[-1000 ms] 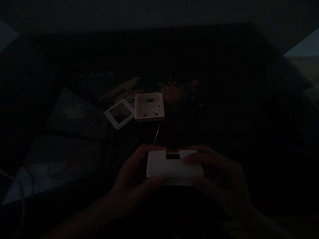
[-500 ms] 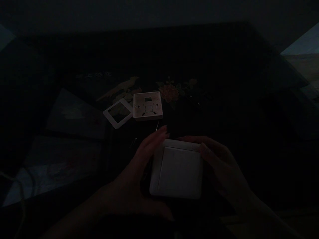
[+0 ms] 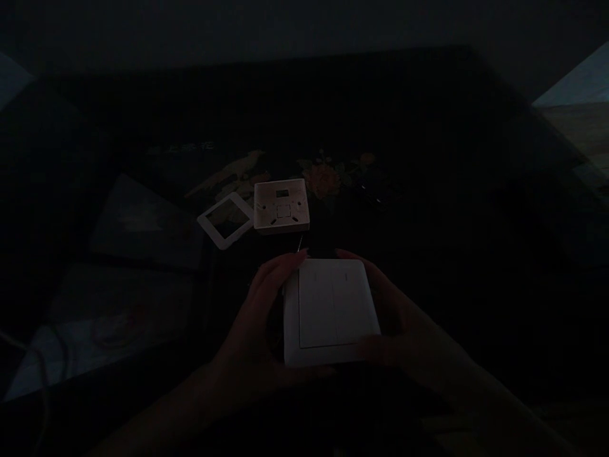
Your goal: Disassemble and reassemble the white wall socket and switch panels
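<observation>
Between both hands I hold a white square wall switch (image 3: 335, 308), its face with two rocker panels turned up toward me. My left hand (image 3: 259, 327) wraps the left side, fingers at the top edge and thumb under the bottom edge. On the other side, my right hand (image 3: 399, 320) grips the right edge, with its thumb at the lower right corner. Beyond the hands lies a white open mounting box (image 3: 281, 223) with holes in its floor. A white square frame (image 3: 214, 235) rests against the box's left side. The scene is very dim.
A thin metallic tool tip (image 3: 299, 242) shows just beyond my left fingers. A small dark object with glints (image 3: 371, 193) lies to the right on the dark, flower-and-bird-patterned table (image 3: 451, 190). At the lower left hangs a pale cable (image 3: 44, 381).
The switch has been tilted and turned so its face and lower rim show differently. My right thumb has gone from its upper right corner to the lower right one.
</observation>
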Tool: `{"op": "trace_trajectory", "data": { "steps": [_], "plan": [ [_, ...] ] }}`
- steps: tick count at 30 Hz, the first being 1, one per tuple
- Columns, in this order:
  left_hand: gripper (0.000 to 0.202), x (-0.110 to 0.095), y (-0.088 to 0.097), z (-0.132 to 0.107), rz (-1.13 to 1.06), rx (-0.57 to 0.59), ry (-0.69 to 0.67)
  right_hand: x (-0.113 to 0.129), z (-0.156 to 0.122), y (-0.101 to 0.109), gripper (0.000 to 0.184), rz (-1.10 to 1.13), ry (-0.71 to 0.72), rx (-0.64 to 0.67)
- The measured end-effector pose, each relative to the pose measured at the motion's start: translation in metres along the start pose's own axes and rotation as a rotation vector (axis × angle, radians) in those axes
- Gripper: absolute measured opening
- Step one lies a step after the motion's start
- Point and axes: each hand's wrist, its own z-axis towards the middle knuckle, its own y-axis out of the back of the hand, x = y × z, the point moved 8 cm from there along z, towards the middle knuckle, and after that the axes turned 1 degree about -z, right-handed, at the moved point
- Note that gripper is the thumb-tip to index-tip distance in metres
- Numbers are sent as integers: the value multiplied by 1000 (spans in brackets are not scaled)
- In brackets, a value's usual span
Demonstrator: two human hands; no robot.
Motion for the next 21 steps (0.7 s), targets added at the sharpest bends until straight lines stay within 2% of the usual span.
{"op": "trace_trajectory", "data": {
  "steps": [4, 7, 10, 13, 17, 19, 21],
  "plan": [
    [98, 1, -3, -5, -217, 70, 215, 5, 1, -2, 83, -46, 74, -39],
    [87, 0, -2, -7, -306, 76, 340, 6, 0, -2, 87, -150, 127, -53],
    [86, -1, -3, -6, -317, 81, 360, 8, -2, 0, 94, -260, 170, -65],
    [84, 0, -3, -5, -314, 59, 314, 10, -3, 2, 95, -328, 168, -63],
    [83, 3, -2, -5, -344, 60, 298, 10, -4, 1, 94, -269, 123, -30],
    [76, 5, -5, -6, -458, 111, 328, 9, -4, 0, 86, -205, 98, -15],
    [58, 8, -8, -7, -624, 125, 384, 8, -4, 2, 65, -158, 103, -40]
  ]
}}
